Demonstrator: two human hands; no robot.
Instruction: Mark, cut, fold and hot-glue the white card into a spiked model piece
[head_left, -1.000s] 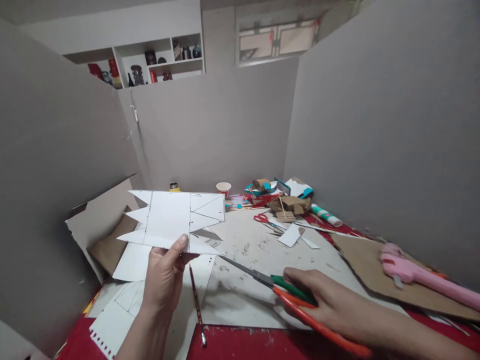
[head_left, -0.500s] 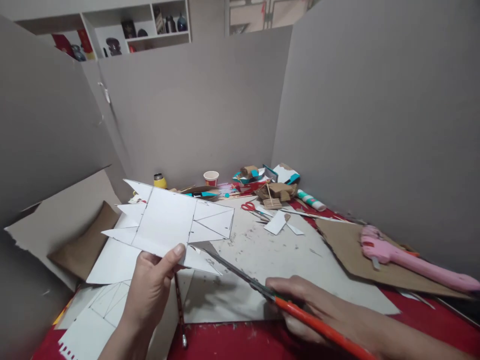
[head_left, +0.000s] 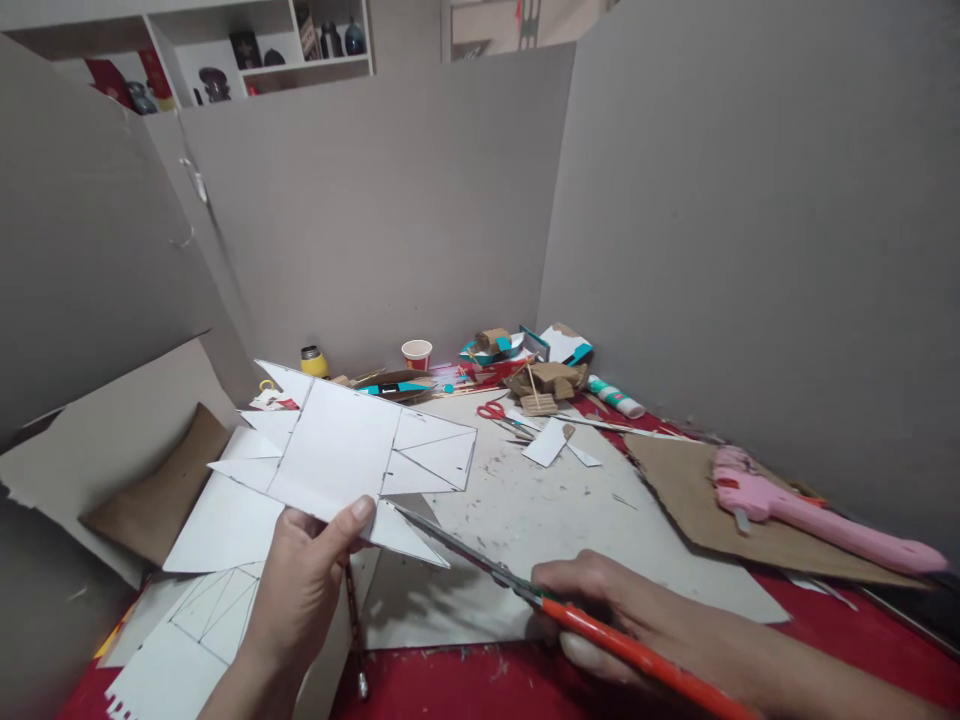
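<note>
My left hand [head_left: 300, 590] holds up a white cut-out sheet [head_left: 341, 455] with pencil lines and pointed flaps, thumb on its lower edge. My right hand [head_left: 645, 625] grips orange-handled scissors [head_left: 525, 590]; the blades point left and reach the sheet's lower right flap. A pencil [head_left: 354, 625] lies on the table below the sheet, partly hidden by my left hand.
Grey boards wall in the table on three sides. A pink glue gun [head_left: 810, 515] rests on brown cardboard [head_left: 705, 500] at right. Small red scissors [head_left: 499, 412], a paper cup [head_left: 416, 353], a glue stick [head_left: 615, 397] and cardboard scraps crowd the back. More white sheets [head_left: 202, 620] lie at left.
The scissors' blades have moved left up to the sheet's lower flap. The sheet has tilted slightly, and the camera has dipped down.
</note>
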